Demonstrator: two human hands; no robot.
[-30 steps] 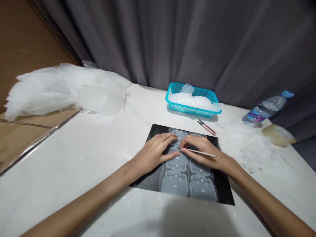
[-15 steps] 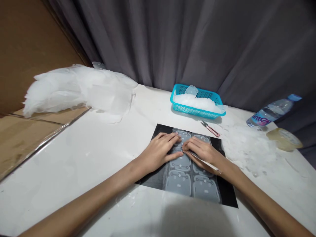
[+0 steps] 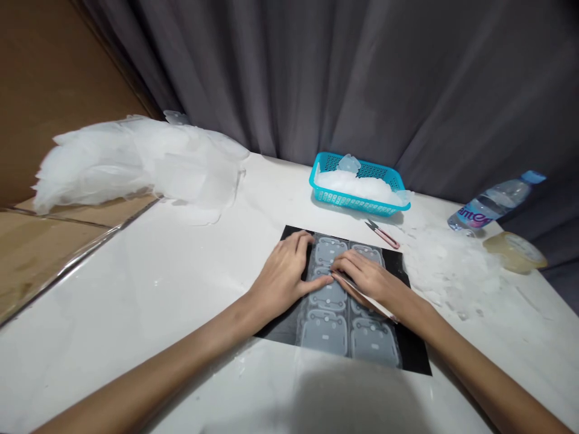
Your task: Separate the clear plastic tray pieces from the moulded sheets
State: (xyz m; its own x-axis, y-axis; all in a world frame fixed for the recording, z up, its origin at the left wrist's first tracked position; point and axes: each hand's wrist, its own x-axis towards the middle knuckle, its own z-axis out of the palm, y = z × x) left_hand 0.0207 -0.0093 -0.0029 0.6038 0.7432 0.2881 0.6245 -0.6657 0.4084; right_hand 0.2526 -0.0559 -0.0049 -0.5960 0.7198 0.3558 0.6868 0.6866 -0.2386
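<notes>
A translucent plastic sheet [image 3: 326, 334] with several rounded-square moulded pieces lies on a black mat [image 3: 414, 357]. Its pieces stand in two columns. My left hand [image 3: 284, 265] rests at the left side of the sheet, fingers spread, its thumb reaching in to the middle of the left column. Closed fingers of my right hand [image 3: 366, 277] hold a slim, flat, pale tool [image 3: 373, 304], whose rear end points back toward the wrist. The tool's tip meets the sheet close to my left thumb; fingers partly hide it, and its kind is unclear.
Behind the mat lie pink-handled thread snips [image 3: 382, 234] and a turquoise basket [image 3: 359, 206] of translucent pieces. To the right are plastic scraps [image 3: 452, 274], a tape roll [image 3: 515, 252] and a leaning water bottle [image 3: 495, 202]. A large translucent pile [image 3: 136, 160] sits left, partly on cardboard [image 3: 54, 241].
My left fingers have drawn back left, off the upper piece, while the thumb stays near the tool's tip. My right hand keeps its grip almost in place. The view has shifted slightly.
</notes>
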